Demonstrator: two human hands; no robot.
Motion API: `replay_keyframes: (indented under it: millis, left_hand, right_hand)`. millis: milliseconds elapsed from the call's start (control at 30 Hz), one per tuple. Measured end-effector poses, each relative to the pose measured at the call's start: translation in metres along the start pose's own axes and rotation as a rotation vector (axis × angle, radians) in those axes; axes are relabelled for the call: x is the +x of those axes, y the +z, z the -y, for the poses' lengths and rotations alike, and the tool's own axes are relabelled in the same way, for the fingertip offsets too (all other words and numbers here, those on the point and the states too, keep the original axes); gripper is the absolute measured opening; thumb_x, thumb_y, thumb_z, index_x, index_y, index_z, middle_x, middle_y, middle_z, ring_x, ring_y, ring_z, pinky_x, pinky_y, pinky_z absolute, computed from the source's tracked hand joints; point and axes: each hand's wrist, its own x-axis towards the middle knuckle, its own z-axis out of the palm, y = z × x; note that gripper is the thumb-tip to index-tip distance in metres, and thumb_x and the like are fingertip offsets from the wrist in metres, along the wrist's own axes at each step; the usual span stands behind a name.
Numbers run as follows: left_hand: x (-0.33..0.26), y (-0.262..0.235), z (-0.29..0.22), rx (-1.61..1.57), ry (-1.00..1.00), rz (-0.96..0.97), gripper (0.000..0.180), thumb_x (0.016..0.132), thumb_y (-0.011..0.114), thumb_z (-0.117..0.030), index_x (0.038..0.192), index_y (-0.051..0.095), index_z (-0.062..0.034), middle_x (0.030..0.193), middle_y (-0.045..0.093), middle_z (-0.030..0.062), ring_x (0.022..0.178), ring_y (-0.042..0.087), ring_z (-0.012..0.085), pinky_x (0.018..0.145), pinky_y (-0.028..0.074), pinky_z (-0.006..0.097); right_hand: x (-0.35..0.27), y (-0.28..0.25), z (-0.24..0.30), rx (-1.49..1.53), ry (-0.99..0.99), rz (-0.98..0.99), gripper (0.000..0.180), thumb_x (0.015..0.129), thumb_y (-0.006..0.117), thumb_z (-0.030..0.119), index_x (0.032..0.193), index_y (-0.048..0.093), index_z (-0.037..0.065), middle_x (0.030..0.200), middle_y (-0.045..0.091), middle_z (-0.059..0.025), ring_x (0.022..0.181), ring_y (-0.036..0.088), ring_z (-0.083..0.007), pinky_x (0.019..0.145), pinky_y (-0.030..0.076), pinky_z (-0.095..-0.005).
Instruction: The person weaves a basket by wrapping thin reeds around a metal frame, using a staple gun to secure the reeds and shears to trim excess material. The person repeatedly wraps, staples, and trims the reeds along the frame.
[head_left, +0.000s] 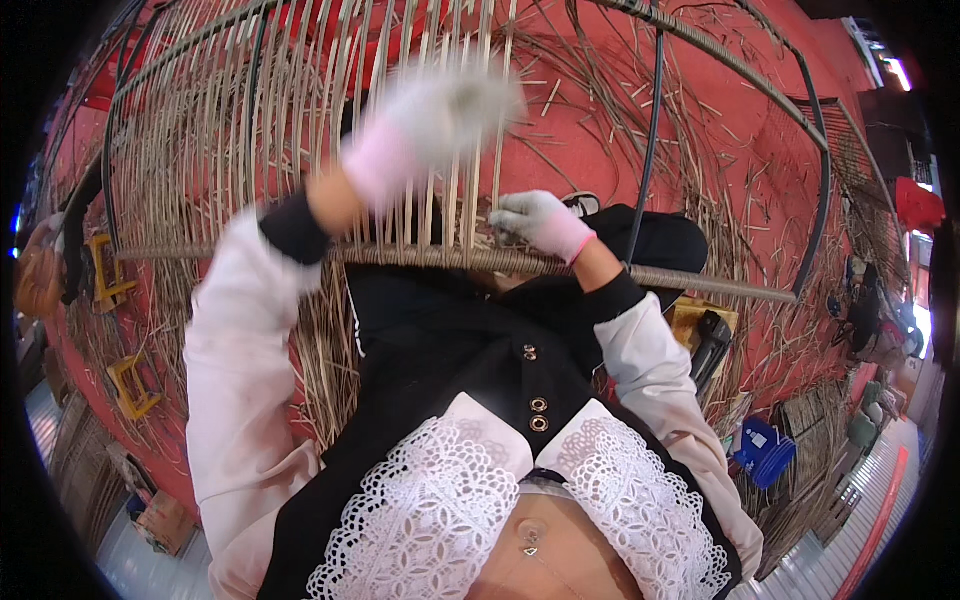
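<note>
A wicker frame [560, 264] lies across my lap, its near bar wrapped in brown cane and pale strips [300, 120] running lengthwise over its left and middle part. My left hand [440, 120], in a white glove with a pink cuff, is over the strips near the middle. Motion smears its fingers, so I cannot tell what they hold. My right hand [545, 224], gloved the same way, is just beyond the near bar beside the last strips. Its fingers are bent closed; what they grip, if anything, is hidden.
Loose cane strips [610, 90] litter the red floor [740, 180]. Yellow stools [135, 385] stand at the left, with another yellow piece [690, 325] right of my lap. A blue container [765, 450] is at the lower right. Another woven panel [850, 160] leans at the far right.
</note>
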Motion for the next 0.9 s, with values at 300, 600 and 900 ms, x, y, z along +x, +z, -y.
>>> replay_keyframes:
  millis: [300, 600, 900]
  left_hand:
    - [-0.157, 0.132, -0.017, -0.26, -0.608, 0.446, 0.051, 0.092, 0.069, -0.04, 0.086, 0.065, 0.0097, 0.066, 0.063, 0.0161, 0.06, 0.059, 0.0208, 0.059, 0.047, 0.039]
    - [-0.157, 0.142, -0.004, -0.523, -0.989, 0.38, 0.041, 0.098, 0.059, -0.037, 0.093, 0.073, 0.0004, 0.059, 0.056, 0.0039, 0.053, 0.05, 0.0147, 0.055, 0.042, 0.032]
    - [-0.144, 0.125, -0.011, -0.901, -1.092, 0.478, 0.031, 0.105, 0.048, -0.028, 0.096, 0.065, -0.0037, 0.057, 0.04, -0.0078, 0.05, 0.032, 0.0055, 0.051, 0.028, 0.024]
  right_hand:
    - [-0.012, 0.002, 0.021, -0.274, 0.001, 0.065, 0.03, 0.089, 0.07, 0.027, 0.096, 0.075, -0.002, 0.079, 0.071, -0.009, 0.072, 0.063, -0.0149, 0.073, 0.052, -0.0334]
    - [-0.02, -0.002, 0.028, -0.191, 0.003, 0.092, 0.028, 0.086, 0.069, 0.026, 0.095, 0.076, 0.0, 0.079, 0.072, -0.009, 0.073, 0.064, -0.0146, 0.074, 0.052, -0.0321]
    - [-0.007, -0.002, 0.012, -0.25, -0.073, 0.103, 0.032, 0.089, 0.068, 0.03, 0.095, 0.075, -0.001, 0.076, 0.071, -0.0117, 0.069, 0.064, -0.0191, 0.073, 0.052, -0.0348]
